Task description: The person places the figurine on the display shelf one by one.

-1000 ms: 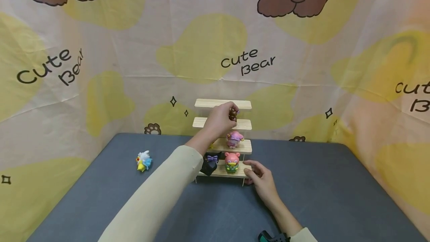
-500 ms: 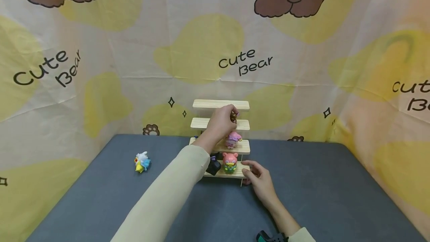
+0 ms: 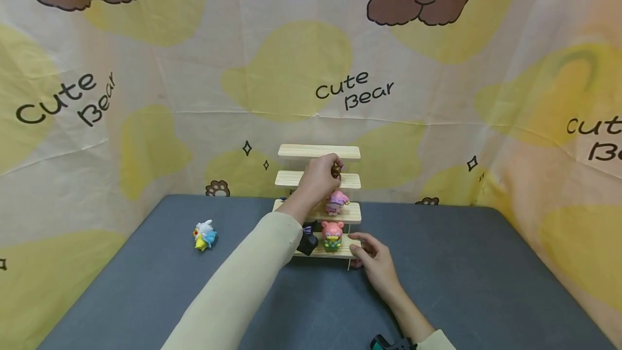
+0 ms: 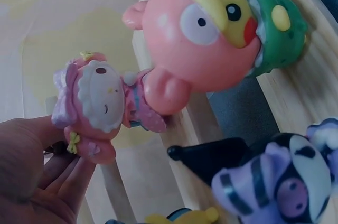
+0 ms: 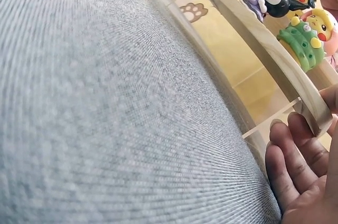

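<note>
My left hand (image 3: 317, 176) reaches across to the right part of the third tier of a wooden four-tier display shelf (image 3: 318, 150). Its thumb and fingers pinch a small brown figurine (image 3: 336, 170), mostly hidden by the hand. Just below stands a pink figurine with a lilac bow (image 4: 100, 102). On the bottom tier are a pink-headed figurine in green (image 3: 332, 235) and a black-and-purple one (image 4: 296, 182), partly covered by the left sleeve in the head view. My right hand (image 3: 378, 263) grips the bottom tier's right end, fingers curled under the board (image 5: 296, 84).
A white, blue and yellow figurine (image 3: 205, 235) is on the grey table (image 3: 146, 296), left of the shelf. A patterned cloth (image 3: 286, 69) hangs close behind. In the left wrist view, part of a yellow figurine (image 4: 182, 216) shows at the bottom edge.
The left forearm has swung slightly right, and the left hand with the brown figurine has come down a little towards the third tier. The right hand keeps its grip on the shelf.
</note>
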Available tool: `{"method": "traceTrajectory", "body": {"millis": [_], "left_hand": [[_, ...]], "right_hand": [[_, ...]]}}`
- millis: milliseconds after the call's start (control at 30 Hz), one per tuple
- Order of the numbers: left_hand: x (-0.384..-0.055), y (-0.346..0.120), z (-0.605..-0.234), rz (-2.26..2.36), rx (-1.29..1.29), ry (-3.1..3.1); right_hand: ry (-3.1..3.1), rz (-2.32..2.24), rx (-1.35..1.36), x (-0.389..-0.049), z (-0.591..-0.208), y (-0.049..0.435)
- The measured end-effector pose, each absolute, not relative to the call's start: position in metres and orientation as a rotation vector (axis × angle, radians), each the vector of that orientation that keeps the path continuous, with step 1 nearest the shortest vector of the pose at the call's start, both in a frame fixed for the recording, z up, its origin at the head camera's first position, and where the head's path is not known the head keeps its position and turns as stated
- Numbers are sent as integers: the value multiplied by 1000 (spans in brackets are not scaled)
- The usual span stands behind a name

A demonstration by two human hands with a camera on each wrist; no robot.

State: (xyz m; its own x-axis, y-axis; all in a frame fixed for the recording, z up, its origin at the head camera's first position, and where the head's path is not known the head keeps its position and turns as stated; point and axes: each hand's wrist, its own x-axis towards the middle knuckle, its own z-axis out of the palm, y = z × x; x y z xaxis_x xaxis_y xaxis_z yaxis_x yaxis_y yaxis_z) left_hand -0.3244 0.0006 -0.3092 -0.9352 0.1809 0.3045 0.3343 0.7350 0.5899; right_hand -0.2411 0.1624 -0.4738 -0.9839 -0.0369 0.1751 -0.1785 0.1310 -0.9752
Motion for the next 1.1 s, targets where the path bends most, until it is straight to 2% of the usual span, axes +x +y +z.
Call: {"method": "traceTrajectory", "body": {"millis": [667, 1100], "left_hand": [[-319, 0, -298, -902, -363, -2767], [-288, -31, -286, -1187, -391, -2692]], "right_hand": [[-2265, 2008, 232, -242, -474, 162], [-2288, 1974, 239, -242, -474, 163]]}}
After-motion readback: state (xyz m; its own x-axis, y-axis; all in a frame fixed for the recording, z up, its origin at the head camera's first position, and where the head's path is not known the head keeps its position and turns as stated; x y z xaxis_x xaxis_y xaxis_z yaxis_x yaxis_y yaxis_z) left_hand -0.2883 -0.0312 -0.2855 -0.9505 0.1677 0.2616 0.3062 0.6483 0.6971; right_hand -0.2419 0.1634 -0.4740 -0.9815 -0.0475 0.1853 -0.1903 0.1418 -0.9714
